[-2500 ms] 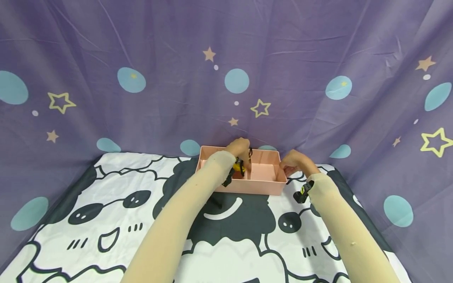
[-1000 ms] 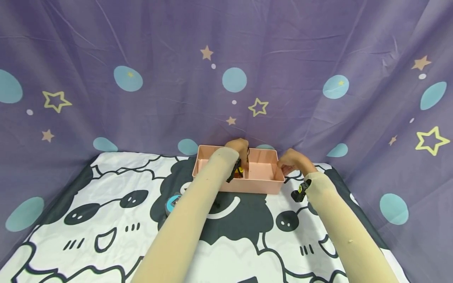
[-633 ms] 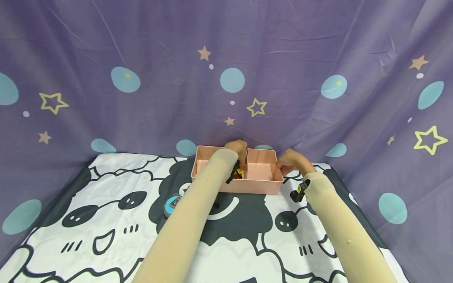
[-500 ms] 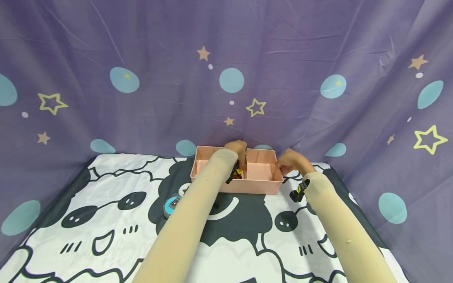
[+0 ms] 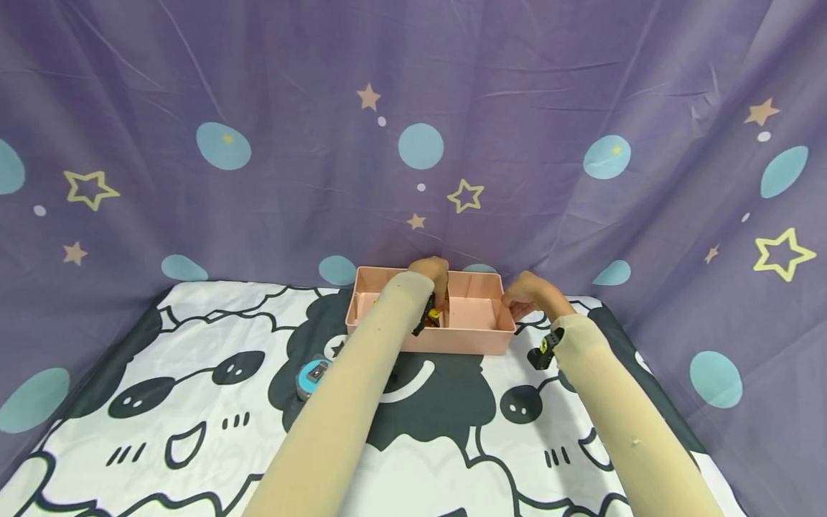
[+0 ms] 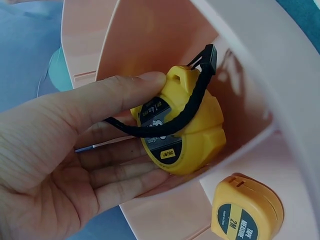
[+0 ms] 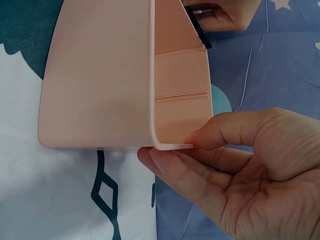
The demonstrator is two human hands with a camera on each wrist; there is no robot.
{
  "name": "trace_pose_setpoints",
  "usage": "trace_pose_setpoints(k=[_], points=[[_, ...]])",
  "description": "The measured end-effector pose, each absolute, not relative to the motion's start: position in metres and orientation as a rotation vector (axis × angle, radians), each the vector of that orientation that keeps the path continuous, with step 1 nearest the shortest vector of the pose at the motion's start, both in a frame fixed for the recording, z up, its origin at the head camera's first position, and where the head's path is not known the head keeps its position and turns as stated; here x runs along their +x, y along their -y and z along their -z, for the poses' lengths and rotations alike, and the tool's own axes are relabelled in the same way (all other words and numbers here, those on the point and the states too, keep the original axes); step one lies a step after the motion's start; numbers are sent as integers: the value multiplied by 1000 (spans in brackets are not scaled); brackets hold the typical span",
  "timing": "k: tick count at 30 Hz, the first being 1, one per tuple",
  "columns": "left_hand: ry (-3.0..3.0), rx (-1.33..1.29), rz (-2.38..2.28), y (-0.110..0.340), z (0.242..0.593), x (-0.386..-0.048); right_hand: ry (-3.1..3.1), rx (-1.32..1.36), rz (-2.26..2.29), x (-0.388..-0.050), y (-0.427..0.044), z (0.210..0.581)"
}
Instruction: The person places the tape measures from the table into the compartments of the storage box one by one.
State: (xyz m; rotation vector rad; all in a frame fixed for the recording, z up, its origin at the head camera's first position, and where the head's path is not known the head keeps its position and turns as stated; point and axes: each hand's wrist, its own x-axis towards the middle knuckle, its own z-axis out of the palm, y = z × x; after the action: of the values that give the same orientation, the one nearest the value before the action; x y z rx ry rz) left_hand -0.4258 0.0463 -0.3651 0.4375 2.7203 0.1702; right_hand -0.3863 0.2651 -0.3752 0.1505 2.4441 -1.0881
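Yellow plastic shows on the tape measure (image 6: 189, 144) in the left hand (image 6: 55, 150), which pinches it with the thumb along one edge and the other fingers reaching behind it. It is inside the long pink box (image 5: 465, 343), close to the wall; whether it touches the floor of the box I cannot tell. A black strap (image 6: 198, 100) curves across its dark label. A second tape measure (image 6: 247, 210), orange-yellow and marked 2M, sits near it in the box, apart from the fingers. The right hand (image 7: 250, 170) grips the right end of the box, thumb on the inner side of the rim and fingertips against the outside. A pink divider (image 5: 447, 317) stands across the box beside the left hand, with bare floor on its right. Out on the black-and-white cartoon cloth (image 5: 213, 467), to the left of the box and apart from it, lies a round blue thing (image 5: 310, 379), partly hidden by the left sleeve (image 5: 349, 388). Behind everything hangs a purple curtain (image 5: 291, 179) with stars and pale blue spots.
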Motion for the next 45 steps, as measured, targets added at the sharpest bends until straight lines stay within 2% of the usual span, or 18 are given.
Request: trace_pose_setpoints(k=[24,35,45], points=[[-2802,523,-119,-43,378,-427,-2436,156,1094,-384,-263,378],[-2756,461,-166,-44,373,-424,-2451,150,1091,-385,-263,376],[-2765,508,-150,-43,368,-420,-2464,152,1083,-386,-264,376]])
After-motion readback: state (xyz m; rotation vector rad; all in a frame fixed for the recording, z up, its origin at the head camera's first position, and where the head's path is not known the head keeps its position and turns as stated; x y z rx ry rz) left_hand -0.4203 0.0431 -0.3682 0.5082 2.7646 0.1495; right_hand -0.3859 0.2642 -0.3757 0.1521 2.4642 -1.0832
